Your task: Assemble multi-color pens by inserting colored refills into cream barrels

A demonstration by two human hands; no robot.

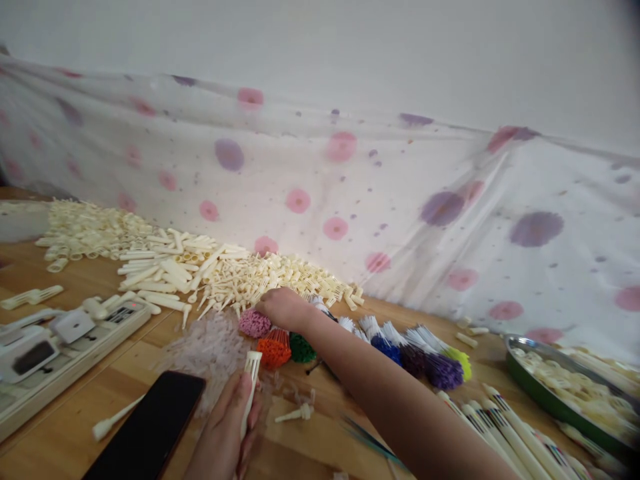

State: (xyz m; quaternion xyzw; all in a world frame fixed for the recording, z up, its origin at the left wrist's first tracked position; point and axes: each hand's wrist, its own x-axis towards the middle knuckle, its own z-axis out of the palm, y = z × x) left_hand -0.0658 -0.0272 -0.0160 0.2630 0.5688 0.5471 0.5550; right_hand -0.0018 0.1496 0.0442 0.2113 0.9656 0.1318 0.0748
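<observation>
My left hand (225,427), at the bottom middle, is closed around a cream slotted pen barrel (253,373), held upright with its slotted end up. My right arm stretches across the table, and my right hand (284,308) is at the pink-tipped pen refills (255,323), fingers curled down. What its fingertips hold, if anything, is hidden. Beside them lie orange-tipped refills (274,349) and green-tipped refills (302,348), partly behind my arm. Blue-tipped refills (386,349), purple-tipped refills (444,371) and yellow-tipped refills (465,364) lie to its right.
Cream plastic parts (270,277) are heaped along the sheet-covered wall. Small clear pieces (210,347) lie in front. On the left are a power strip (75,367) and a black phone (147,427). Assembled pens (510,433) and a green-sided bowl (560,400) of rings are right.
</observation>
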